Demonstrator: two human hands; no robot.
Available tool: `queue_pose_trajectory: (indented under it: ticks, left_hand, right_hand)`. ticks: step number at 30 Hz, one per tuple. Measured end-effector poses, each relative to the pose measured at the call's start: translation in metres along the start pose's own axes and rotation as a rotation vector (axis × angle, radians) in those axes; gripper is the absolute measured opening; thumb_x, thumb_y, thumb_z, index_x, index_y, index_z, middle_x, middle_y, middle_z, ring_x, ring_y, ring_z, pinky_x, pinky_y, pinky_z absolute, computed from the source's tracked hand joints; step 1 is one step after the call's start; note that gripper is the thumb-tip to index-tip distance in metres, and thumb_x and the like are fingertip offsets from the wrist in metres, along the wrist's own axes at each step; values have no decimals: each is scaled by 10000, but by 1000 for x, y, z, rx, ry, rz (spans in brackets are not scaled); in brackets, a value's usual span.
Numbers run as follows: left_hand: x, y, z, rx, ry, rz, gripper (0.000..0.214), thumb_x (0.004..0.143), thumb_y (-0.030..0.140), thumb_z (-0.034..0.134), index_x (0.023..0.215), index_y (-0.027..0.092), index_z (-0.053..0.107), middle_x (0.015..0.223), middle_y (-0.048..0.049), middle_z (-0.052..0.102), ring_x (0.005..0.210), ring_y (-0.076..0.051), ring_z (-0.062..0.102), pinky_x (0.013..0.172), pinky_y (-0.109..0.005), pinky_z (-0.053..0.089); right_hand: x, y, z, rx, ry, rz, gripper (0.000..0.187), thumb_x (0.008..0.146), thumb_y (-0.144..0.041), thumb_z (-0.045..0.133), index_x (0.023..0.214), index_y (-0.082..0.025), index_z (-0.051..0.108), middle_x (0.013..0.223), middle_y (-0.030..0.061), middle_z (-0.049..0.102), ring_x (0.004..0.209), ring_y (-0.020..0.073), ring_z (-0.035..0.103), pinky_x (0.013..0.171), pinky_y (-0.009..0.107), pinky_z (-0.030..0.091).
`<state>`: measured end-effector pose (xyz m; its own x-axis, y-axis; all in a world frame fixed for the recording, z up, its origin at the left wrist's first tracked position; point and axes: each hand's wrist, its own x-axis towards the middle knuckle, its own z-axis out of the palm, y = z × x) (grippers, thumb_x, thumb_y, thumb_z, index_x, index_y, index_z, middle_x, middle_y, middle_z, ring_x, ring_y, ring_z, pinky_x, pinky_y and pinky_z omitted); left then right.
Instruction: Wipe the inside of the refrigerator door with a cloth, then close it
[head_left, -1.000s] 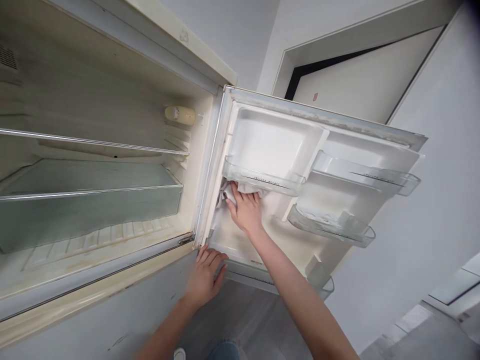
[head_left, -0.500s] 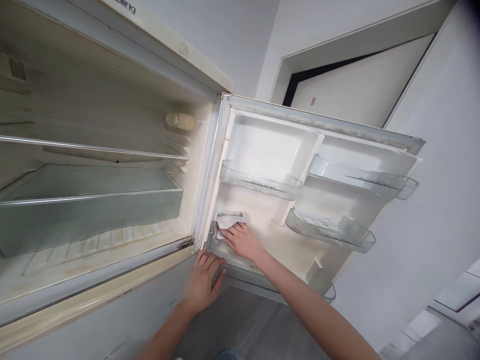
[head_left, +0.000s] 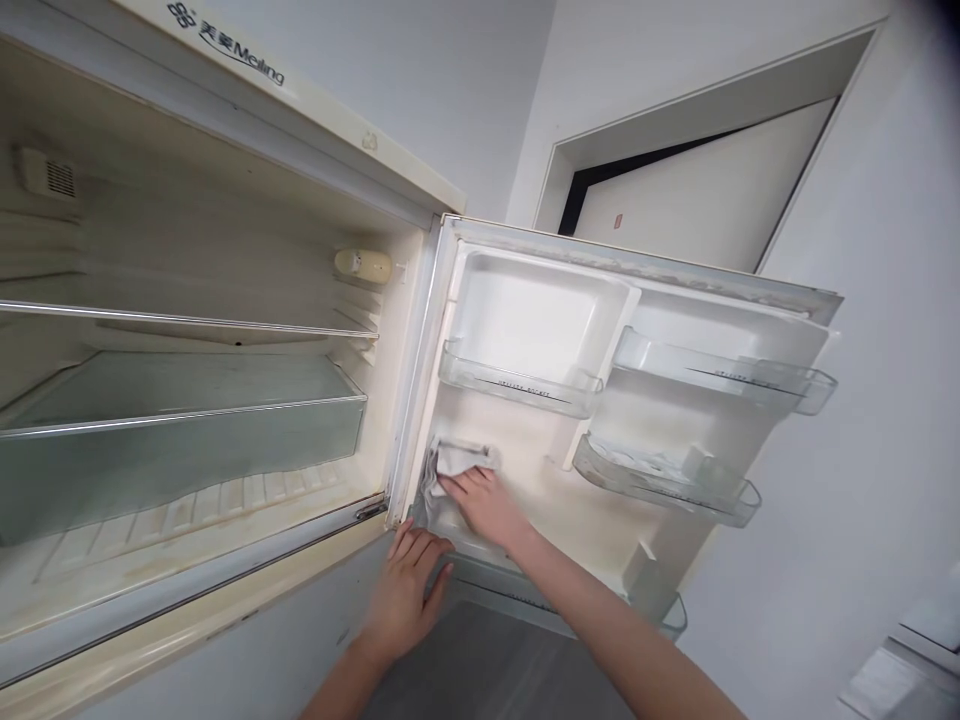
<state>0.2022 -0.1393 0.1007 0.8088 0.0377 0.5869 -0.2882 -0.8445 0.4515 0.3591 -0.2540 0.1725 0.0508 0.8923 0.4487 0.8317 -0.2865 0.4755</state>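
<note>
An old white fridge stands open with its door (head_left: 675,290) swung out to the right. My right hand (head_left: 484,505) presses a white cloth (head_left: 454,462) flat against the door's inner panel, low down near the hinge side. Its fingers lie stretched over the cloth. My left hand (head_left: 409,590) rests with fingers flat and spread on the lower left corner of the door, just below the fridge's bottom sill. It holds nothing.
Clear plastic door bins (head_left: 517,385) hang above and right of my right hand, another bin (head_left: 660,485) lower right. Inside the fridge are glass shelves (head_left: 180,410) and a yellowed lamp cover (head_left: 364,265). A white room door (head_left: 705,200) stands behind.
My right hand slid the cloth down the door panel from just under the upper left bin to the lower part near the hinge. The left hand stayed at the door's lower corner.
</note>
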Motion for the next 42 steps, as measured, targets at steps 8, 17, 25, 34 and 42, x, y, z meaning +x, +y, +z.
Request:
queue_pose_trajectory:
  ticks: [8, 17, 25, 34, 42]
  left_hand:
    - [-1, -3, 2, -5, 26, 2, 193, 961, 267, 388, 1119, 310, 491, 1023, 14, 628, 1048, -176, 561, 1159, -636, 292]
    - [-1, -13, 4, 94, 46, 80, 227, 956, 247, 425, 1164, 319, 479, 1061, 26, 656, 1054, -174, 584, 1140, -588, 302]
    - [-1, -19, 8, 190, 103, 137, 250, 930, 251, 481, 1175, 298, 501, 1041, 23, 683, 1018, -185, 625, 1124, -535, 333]
    - [2, -22, 9, 221, 128, 180, 271, 919, 254, 503, 1184, 306, 502, 1023, 22, 694, 994, -191, 645, 1096, -549, 377]
    - [2, -17, 7, 221, 129, 182, 260, 920, 238, 509, 1172, 298, 503, 1002, 27, 700, 972, -179, 636, 1099, -516, 355]
  right_hand:
    - [-58, 38, -29, -147, 8, 56, 457, 935, -137, 511, 1384, -216, 498, 1081, 65, 687, 974, 189, 601, 867, 335, 433]
    - [-96, 50, -28, -50, -138, -196, 318, 940, -132, 534, 1226, -253, 601, 1021, -28, 712, 936, 154, 613, 802, 304, 452]
    - [-157, 84, -59, -337, -31, 249, 453, 947, -141, 477, 1392, -226, 497, 1006, 57, 709, 888, 186, 622, 774, 327, 447]
    - [-199, 99, -86, -566, 64, 282, 422, 899, -62, 440, 1265, -175, 616, 1146, 152, 659, 1063, 262, 567, 915, 404, 445]
    - [-202, 74, -89, -622, 21, 438, 343, 870, -31, 501, 1167, -118, 646, 1157, 155, 652, 1002, 270, 551, 836, 372, 444]
